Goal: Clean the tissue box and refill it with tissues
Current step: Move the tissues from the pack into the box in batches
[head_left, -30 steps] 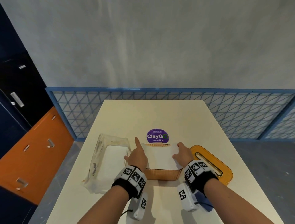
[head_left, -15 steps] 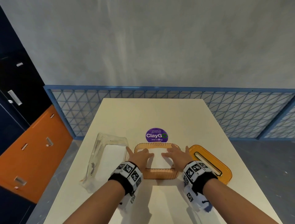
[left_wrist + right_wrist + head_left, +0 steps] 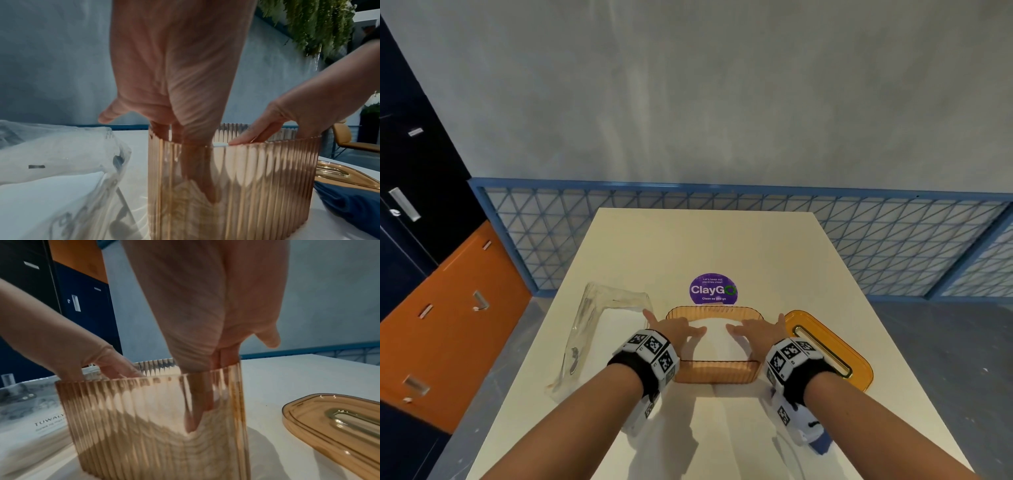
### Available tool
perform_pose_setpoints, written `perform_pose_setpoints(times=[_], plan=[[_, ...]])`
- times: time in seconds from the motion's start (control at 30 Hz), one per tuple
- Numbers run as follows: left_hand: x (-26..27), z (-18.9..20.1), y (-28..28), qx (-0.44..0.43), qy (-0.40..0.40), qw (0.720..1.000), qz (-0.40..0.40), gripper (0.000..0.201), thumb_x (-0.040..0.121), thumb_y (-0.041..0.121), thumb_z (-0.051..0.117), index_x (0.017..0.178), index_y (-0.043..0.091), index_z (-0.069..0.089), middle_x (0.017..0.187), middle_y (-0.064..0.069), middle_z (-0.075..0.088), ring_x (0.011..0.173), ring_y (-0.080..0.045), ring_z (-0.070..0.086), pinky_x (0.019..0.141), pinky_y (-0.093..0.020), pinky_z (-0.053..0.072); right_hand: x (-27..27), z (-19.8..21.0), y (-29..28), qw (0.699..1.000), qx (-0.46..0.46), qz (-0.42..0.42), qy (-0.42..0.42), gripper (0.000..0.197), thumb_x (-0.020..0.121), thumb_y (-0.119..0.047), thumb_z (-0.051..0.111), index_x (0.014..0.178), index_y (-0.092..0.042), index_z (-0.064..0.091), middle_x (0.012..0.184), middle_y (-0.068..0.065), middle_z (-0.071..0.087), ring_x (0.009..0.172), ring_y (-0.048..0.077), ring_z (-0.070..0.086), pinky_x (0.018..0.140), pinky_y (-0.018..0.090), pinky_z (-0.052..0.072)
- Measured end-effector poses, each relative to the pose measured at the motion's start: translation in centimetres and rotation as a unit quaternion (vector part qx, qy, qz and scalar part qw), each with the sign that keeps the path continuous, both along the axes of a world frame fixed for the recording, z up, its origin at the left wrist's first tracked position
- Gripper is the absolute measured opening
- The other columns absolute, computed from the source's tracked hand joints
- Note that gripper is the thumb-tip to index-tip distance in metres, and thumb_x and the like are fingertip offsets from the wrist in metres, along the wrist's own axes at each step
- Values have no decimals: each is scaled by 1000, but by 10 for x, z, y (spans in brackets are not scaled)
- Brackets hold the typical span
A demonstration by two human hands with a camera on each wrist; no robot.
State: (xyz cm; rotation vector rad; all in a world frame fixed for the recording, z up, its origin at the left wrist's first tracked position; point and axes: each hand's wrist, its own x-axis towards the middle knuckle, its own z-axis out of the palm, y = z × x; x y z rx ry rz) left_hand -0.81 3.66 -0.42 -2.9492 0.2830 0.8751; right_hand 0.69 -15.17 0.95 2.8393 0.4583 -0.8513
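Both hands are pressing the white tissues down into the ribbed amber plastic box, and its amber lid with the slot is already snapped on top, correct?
Not quite. The amber lid with the slot lies on the table beside the ribbed amber plastic box, as the head view shows. The left hand and right hand do press the white tissues inside the open box.

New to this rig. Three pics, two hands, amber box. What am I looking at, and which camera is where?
No robot here: a person works bare-handed, with tracking bands on both wrists. The wide picture comes from a head camera looking down; the two close-ups come from cameras on each wrist, looking along the fingers. On the table stands a ribbed amber tissue box, lid off. The left hand and right hand reach inside with straight fingers and press down the white tissues; nothing is gripped. The amber lid lies to the right, a clear plastic wrapper to the left, and a purple ClayGo sticker behind the box.
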Motion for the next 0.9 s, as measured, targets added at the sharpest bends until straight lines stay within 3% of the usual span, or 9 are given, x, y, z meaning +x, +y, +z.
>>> perform_pose_setpoints(times=[0.1, 0.17, 0.3, 0.37, 0.43, 0.5, 0.6, 0.77, 0.9], plan=[[-1, -2, 0, 5, -12, 1000, -7, 66, 95, 15, 49, 145, 45, 18, 137, -5, 40, 130, -26, 41, 105, -71, 13, 5, -7, 5, 996, 45, -74, 23, 47, 101, -41, 24, 145, -29, 31, 151, 0, 36, 143, 20, 27, 117, 56, -5], [-4, -1, 0, 6, -38, 999, -14, 68, 94, 10, 48, 146, 42, 19, 134, -5, 42, 124, -26, 46, 105, -66, 19, 3, -6, 5, 997, 44, -63, 25, 46, 101, -39, 22, 145, -30, 31, 152, 0, 35, 143, 21, 27, 117, 56, -4], [-16, 4, 4, -45, -152, 987, -14, 44, 93, 23, 51, 135, 34, 45, 132, 1, 49, 127, -20, 41, 108, -61, 15, 1, 4, 1, 998, 34, 11, -47, 44, 97, -29, 43, 141, -30, 37, 140, 0, 50, 135, 22, 39, 115, 59, 0], [-22, 2, 15, -123, -269, 954, 53, 31, 96, 31, 47, 125, 31, 57, 129, 7, 54, 127, -16, 41, 110, -54, 16, 1, 9, -5, 986, 95, 13, -140, 42, 95, -28, 47, 137, -31, 41, 134, -3, 56, 129, 19, 46, 117, 53, 7], [-25, -7, 33, -169, -346, 906, 174, 28, 97, 25, 46, 121, 27, 60, 126, 6, 56, 123, -17, 46, 105, -45, 28, 1, 13, -13, 962, 164, -31, -214, 36, 97, -27, 44, 133, -31, 46, 128, -5, 60, 123, 17, 52, 117, 49, 12], [-29, -23, 52, -155, -307, 893, 291, 31, 97, 20, 44, 126, 21, 55, 130, -3, 52, 122, -22, 47, 98, -41, 37, 1, 9, -21, 950, 185, -78, -237, 36, 98, -25, 42, 133, -30, 46, 127, -5, 59, 120, 16, 54, 114, 47, 19], [-31, -45, 65, -105, -173, 904, 377, 37, 97, 26, 43, 131, 11, 45, 138, -12, 38, 127, -28, 41, 102, -40, 39, 4, -5, -27, 954, 206, -119, -184, 43, 99, -20, 38, 142, -27, 37, 135, 2, 53, 124, 20, 51, 105, 37, 37], [-32, -62, 60, -60, -143, 910, 384, 58, 90, 49, 52, 129, 8, 41, 136, -10, 33, 128, -26, 36, 100, -38, 41, 5, -13, -28, 952, 252, -155, -79, 49, 100, -8, 32, 148, -21, 27, 142, 11, 48, 128, 27, 48, 105, 30, 39], [-31, -63, 57, -39, -150, 913, 378, 48, 92, 38, 53, 129, 11, 40, 136, -9, 33, 129, -24, 35, 99, -38, 41, 3, -13, -28, 949, 256, -163, -86, 50, 100, -7, 32, 148, -20, 28, 142, 11, 49, 127, 27, 48, 104, 30, 39]])
